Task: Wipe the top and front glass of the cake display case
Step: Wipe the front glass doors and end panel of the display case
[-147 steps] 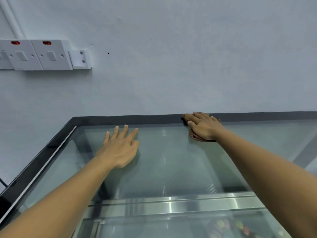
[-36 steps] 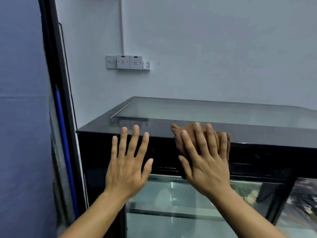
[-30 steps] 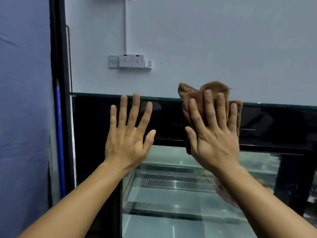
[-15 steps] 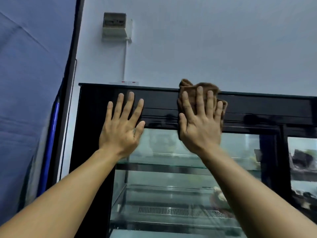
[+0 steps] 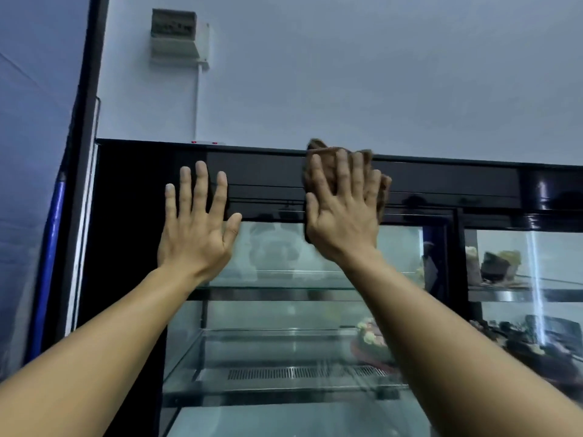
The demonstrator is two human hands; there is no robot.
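The cake display case (image 5: 132, 247) has a black frame and a front glass (image 5: 284, 310) that fills the lower half of the view. My right hand (image 5: 342, 216) presses a brown cloth (image 5: 328, 159) flat against the black top band of the front, just above the glass. The cloth sticks out above and to the right of my fingers. My left hand (image 5: 195, 228) lies flat with spread fingers on the front, at the glass's upper left corner, and holds nothing.
Glass shelves inside the case carry cakes (image 5: 372, 342) at the right. A black post (image 5: 454, 263) divides the front panes. A dark door frame (image 5: 83, 152) and a blue pole (image 5: 47, 263) stand left of the case. A white box (image 5: 178, 33) hangs on the wall above.
My view dropped from above the case's top glass to its front. Both hands moved from the top onto the front. The cloth has stayed under my right hand and shifted slightly right.
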